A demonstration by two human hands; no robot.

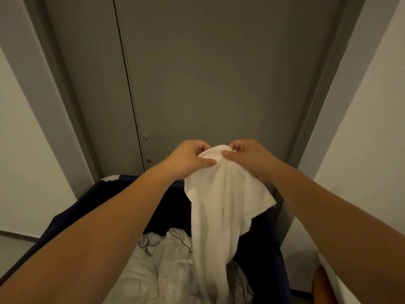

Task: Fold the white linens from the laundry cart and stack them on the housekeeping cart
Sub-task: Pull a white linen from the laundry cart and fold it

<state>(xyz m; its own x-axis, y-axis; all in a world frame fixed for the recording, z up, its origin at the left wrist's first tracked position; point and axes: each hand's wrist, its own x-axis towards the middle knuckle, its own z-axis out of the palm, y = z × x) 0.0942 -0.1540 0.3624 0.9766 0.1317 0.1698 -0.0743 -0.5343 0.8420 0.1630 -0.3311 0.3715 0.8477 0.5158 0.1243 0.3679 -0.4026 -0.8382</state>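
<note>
**White towel held up over the laundry cart**

Both hands are raised in front of a grey double door (197,73) and hold one white terry-cloth towel (221,205) by its top edge. The left hand (189,160) pinches the cloth between its thumb and curled fingers; the right hand (247,157) does the same just beside it, so the two hands sit close together with only a small bunched fold of towel between them. The towel hangs straight down from that grip in long loose folds, one corner flaring out to the right, and its lower end reaches into the dark navy fabric laundry cart (166,207) below.

Inside the cart lies a crumpled heap of white linens with thin dark piping (160,255), to the left of the hanging towel. Pale walls (26,172) stand on either side of the door. A rounded orange-brown object (322,286) shows at the lower right edge; what it is cannot be told.
</note>
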